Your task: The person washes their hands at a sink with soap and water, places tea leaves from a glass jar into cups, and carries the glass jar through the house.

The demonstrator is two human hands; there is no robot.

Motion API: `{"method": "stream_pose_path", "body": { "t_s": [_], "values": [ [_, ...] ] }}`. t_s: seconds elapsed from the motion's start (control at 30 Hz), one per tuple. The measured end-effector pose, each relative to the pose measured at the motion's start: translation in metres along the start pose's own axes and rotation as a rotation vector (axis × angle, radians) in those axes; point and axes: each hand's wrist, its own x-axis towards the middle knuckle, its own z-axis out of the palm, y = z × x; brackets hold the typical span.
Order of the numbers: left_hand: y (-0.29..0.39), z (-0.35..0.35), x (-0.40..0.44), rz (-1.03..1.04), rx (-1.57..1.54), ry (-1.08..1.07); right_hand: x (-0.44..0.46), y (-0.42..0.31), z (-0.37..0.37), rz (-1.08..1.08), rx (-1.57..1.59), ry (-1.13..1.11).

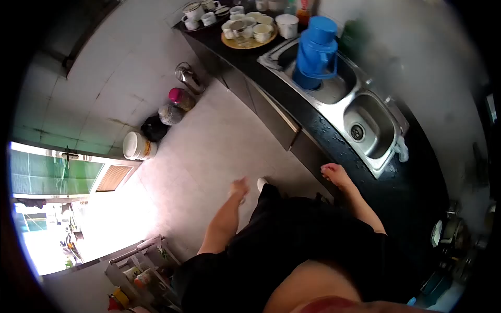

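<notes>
My left hand (240, 190) hangs over the pale floor in front of my body. It is smeared by motion, so its fingers are hard to read. Beside the front edge of the black counter (318, 125), my right hand (337, 175) has its fingers curled in, with nothing visible in them. I cannot tell whether it touches the edge. The steel sink (339, 110) lies beyond that hand. A blue thermos flask (315, 52) stands upright at its far basin, away from both hands. The near basin (371, 122) shows its drain.
A round tray (249, 45) of several cups and a lidded white mug (287, 26) stand at the counter's far end. Along the wall are a white bucket (136, 145), a pink-lidded jar (181, 98) and a metal flask (189, 78). A rack (141, 271) stands lower left.
</notes>
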Motion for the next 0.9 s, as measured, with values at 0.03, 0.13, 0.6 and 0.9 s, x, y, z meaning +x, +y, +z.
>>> {"method": "stream_pose_path", "body": {
  "t_s": [0.03,0.13,0.6,0.9],
  "values": [
    [-0.062,0.028,-0.001,-0.083,0.150,-0.061,0.014,-0.015,0.024,-0.003,0.080,-0.022],
    [-0.222,0.121,-0.025,-0.155,0.596,-0.194,0.055,-0.063,0.101,-0.091,0.143,-0.132],
    [-0.258,0.169,0.033,-0.289,0.008,-0.109,0.140,-0.180,0.230,-0.272,-0.463,-0.347],
    [-0.223,0.075,0.052,-0.269,-0.196,0.012,0.153,-0.224,0.101,-0.251,0.256,0.003]
  ]
}}
